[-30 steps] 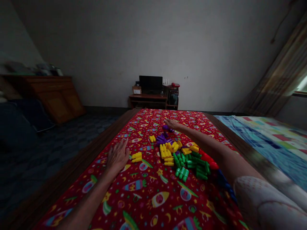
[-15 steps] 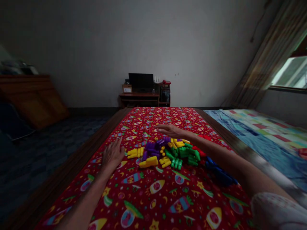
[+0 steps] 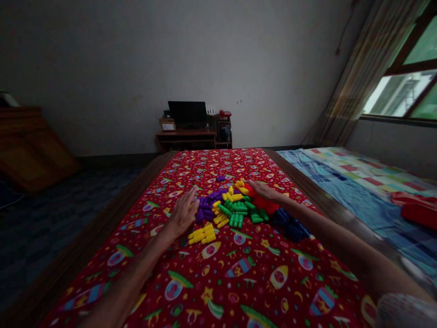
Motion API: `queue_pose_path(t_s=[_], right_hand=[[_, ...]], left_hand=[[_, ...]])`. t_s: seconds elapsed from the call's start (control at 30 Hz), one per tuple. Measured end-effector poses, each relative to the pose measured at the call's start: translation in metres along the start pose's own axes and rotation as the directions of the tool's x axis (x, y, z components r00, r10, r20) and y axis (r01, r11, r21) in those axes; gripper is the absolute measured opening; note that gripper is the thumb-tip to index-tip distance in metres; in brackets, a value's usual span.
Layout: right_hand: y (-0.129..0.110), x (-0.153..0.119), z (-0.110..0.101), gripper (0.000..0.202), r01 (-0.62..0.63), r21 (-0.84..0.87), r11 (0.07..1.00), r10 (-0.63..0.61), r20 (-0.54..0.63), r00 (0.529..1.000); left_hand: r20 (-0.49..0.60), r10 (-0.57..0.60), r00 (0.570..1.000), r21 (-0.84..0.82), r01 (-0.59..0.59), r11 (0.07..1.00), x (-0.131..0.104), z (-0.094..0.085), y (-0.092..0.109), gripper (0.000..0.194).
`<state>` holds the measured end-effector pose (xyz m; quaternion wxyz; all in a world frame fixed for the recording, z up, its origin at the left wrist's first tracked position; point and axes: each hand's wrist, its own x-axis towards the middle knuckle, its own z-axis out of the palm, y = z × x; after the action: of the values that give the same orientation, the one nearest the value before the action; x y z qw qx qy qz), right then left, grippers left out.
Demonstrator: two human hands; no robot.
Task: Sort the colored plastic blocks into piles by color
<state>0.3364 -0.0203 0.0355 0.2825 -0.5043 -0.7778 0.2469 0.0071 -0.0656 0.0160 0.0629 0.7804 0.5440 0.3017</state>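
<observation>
A pile of plastic pieces lies on the red patterned cloth [image 3: 235, 269]. Purple pieces [image 3: 206, 209] are at its left, green pieces [image 3: 237, 212] in the middle, red pieces [image 3: 266, 204] and dark blue pieces [image 3: 290, 224] at the right. Yellow pieces [image 3: 203, 234] lie at the near left, others within the pile. One purple piece [image 3: 221, 178] sits apart behind it. My left hand [image 3: 184, 212] touches or nearly touches the purple pieces, fingers spread, holding nothing. Flat and outstretched, my right hand [image 3: 262, 190] is over the red pieces at the far right edge.
The cloth covers a long table with dark wooden edges [image 3: 150, 175]. A bed with a blue sheet [image 3: 348, 196] stands at the right, a wooden cabinet [image 3: 34, 146] at the left. Against the far wall is a desk [image 3: 186, 135] with a monitor [image 3: 187, 113].
My left hand has moved right, up to the pile's left side. My right hand has shifted from behind the pile to its right. The pile is more compact, and the view has turned slightly right.
</observation>
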Motion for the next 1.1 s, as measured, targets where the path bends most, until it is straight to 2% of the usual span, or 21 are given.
queue_pose_path(t_s=[0.07, 0.1, 0.17, 0.23, 0.3, 0.37, 0.4, 0.47, 0.53, 0.57, 0.63, 0.73, 0.8, 0.87, 0.97, 1.1], right_hand=[[-0.037, 0.006, 0.020, 0.071, 0.059, 0.095, 0.994, -0.071, 0.130, 0.989], [-0.053, 0.006, 0.024, 0.072, 0.105, 0.135, 0.985, -0.126, 0.154, 0.980], [-0.074, -0.001, 0.021, 0.070, 0.202, 0.175, 0.964, -0.225, 0.123, 0.967], [-0.075, -0.016, 0.000, 0.066, 0.236, 0.105, 0.966, -0.239, 0.019, 0.971], [-0.056, -0.042, -0.030, 0.064, 0.160, -0.062, 0.985, -0.166, -0.112, 0.980], [-0.023, -0.076, -0.059, 0.069, 0.018, -0.184, 0.983, -0.046, -0.151, 0.987], [-0.004, -0.095, -0.069, 0.072, -0.057, -0.208, 0.976, 0.029, -0.134, 0.991], [0.029, -0.132, -0.080, 0.082, -0.144, -0.250, 0.957, 0.125, -0.092, 0.988], [0.052, -0.161, -0.077, 0.091, -0.172, -0.263, 0.949, 0.166, -0.046, 0.985], [0.059, -0.170, -0.073, 0.094, -0.175, -0.261, 0.949, 0.171, -0.035, 0.985], [0.063, -0.178, -0.062, 0.096, -0.166, -0.249, 0.954, 0.165, -0.024, 0.986], [0.054, -0.166, -0.040, 0.091, -0.128, -0.219, 0.967, 0.124, -0.031, 0.992], [0.041, -0.147, -0.023, 0.084, -0.104, -0.187, 0.977, 0.095, -0.055, 0.994], [0.026, -0.123, -0.004, 0.079, -0.076, -0.148, 0.986, 0.066, -0.071, 0.995], [0.002, -0.079, 0.026, 0.071, 0.024, -0.085, 0.996, -0.029, -0.062, 0.998], [-0.033, -0.018, 0.065, 0.062, 0.165, 0.000, 0.986, -0.165, -0.040, 0.986]], left_hand=[[0.013, 0.153, 0.988, 0.131, -0.154, 0.979, -0.009, 0.001, 0.033, 0.057], [0.039, 0.240, 0.970, 0.171, -0.243, 0.955, -0.015, 0.001, 0.049, 0.054], [0.124, 0.395, 0.910, 0.204, -0.413, 0.887, -0.029, 0.000, 0.075, 0.052], [0.199, 0.501, 0.842, 0.193, -0.535, 0.822, -0.044, 0.001, 0.095, 0.051], [0.253, 0.564, 0.786, 0.170, -0.610, 0.774, -0.055, 0.005, 0.108, 0.050], [0.295, 0.611, 0.735, 0.149, -0.667, 0.730, -0.059, 0.013, 0.118, 0.047], [0.312, 0.635, 0.706, 0.140, -0.696, 0.705, -0.058, 0.020, 0.123, 0.047], [0.329, 0.682, 0.653, 0.123, -0.746, 0.655, -0.051, 0.035, 0.133, 0.045], [0.327, 0.711, 0.622, 0.121, -0.774, 0.621, -0.038, 0.052, 0.144, 0.044], [0.323, 0.715, 0.620, 0.131, -0.778, 0.615, -0.030, 0.060, 0.149, 0.042], [0.317, 0.697, 0.644, 0.167, -0.761, 0.627, -0.016, 0.072, 0.155, 0.036], [0.300, 0.611, 0.732, 0.231, -0.678, 0.698, -0.003, 0.076, 0.151, 0.032], [0.282, 0.551, 0.785, 0.266, -0.616, 0.741, -0.001, 0.071, 0.141, 0.031], [0.264, 0.509, 0.819, 0.300, -0.571, 0.764, -0.004, 0.063, 0.127, 0.030], [0.236, 0.473, 0.849, 0.346, -0.528, 0.775, -0.011, 0.048, 0.104, 0.030], [0.174, 0.419, 0.891, 0.404, -0.453, 0.795, -0.014, 0.026, 0.074, 0.039]])
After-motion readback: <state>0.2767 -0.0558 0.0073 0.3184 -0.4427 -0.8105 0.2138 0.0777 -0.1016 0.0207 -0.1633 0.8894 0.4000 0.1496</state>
